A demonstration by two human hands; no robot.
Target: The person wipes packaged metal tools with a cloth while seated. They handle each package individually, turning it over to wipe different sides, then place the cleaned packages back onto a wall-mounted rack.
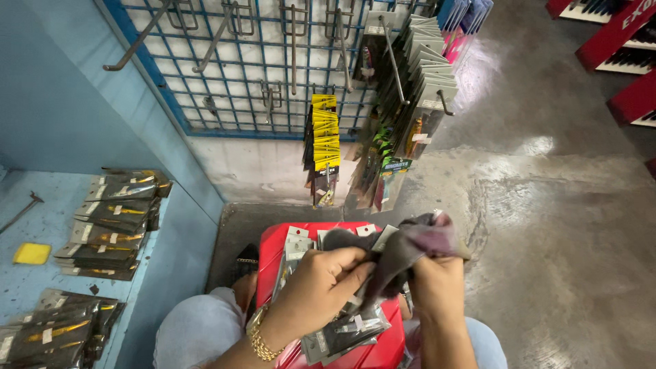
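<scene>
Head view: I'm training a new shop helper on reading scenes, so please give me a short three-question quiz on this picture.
1. True or false: both hands, left hand and right hand, grip the dark cloth.
2. What lies on the red stool under the hands?
A. flat tool packets
B. bottles
C. loose screws
3. Fill in: packets with yellow cards hang on the blue wire ____.

Key: 1 true; 2 A, the packets; 3 grid.
</scene>
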